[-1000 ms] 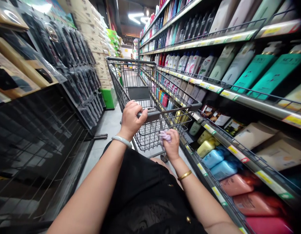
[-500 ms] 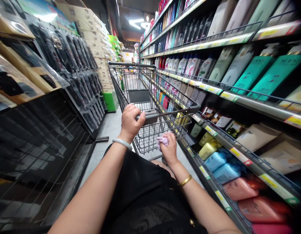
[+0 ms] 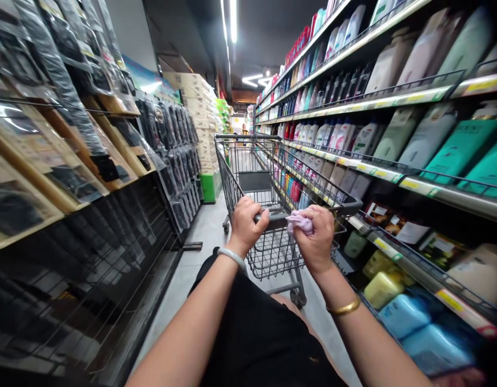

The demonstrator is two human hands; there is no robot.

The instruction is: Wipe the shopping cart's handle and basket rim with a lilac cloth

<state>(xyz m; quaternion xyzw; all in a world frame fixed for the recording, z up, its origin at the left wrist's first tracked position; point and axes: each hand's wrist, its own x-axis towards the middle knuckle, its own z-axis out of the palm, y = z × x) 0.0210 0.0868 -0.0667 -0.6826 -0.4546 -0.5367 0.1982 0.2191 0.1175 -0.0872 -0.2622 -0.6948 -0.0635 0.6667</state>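
Observation:
A dark wire shopping cart [image 3: 254, 180] stands straight in front of me. My left hand [image 3: 247, 223] is wrapped round the left part of its handle [image 3: 277, 221], thumb on top. At the handle's right part, my right hand [image 3: 318, 236] is closed round a crumpled, pale lilac cloth [image 3: 300, 222]. The cloth lies against or just in front of the handle; whether those fingers also grip the bar is hidden. Through the wire mesh no goods show in the basket.
Shelves of bottles [image 3: 397, 129] with price strips run close along the right. On the left, packaged goods [image 3: 173, 145] hang above a dark wire rack [image 3: 91, 290]. Stacked pale boxes [image 3: 200, 118] and a green box [image 3: 208, 188] stand farther up the grey-floored aisle [image 3: 192, 269].
My right hand has risen with the cloth from below the handle up to it. The left hand keeps its grip. The view has tilted up and shifted left.

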